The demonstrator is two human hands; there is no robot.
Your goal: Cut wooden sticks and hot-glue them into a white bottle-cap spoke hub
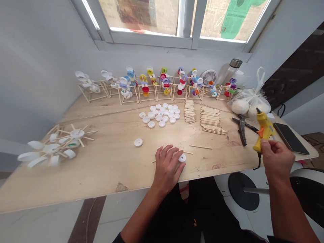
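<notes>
My left hand (167, 165) lies on the wooden table (106, 168) near its front edge, fingers bent, touching a white bottle cap (182, 158) at its fingertips. A thin wooden stick (188, 153) runs under or beside that hand. My right hand (277, 158) is closed round the handle of a yellow glue gun (264, 127), held upright at the table's right edge with its nozzle pointing up. Another loose white cap (138, 142) lies to the left of my left hand. One more stick (200, 146) lies just beyond the cap.
A cluster of white caps (162, 114) and two stacks of sticks (211, 120) sit mid-table. Finished stick-and-cap wheels (152, 84) line the back wall; white wheels (55, 146) lie at left. Pliers (242, 126), a phone (290, 137), a plastic bag (249, 101), a small fan (209, 77) are at right.
</notes>
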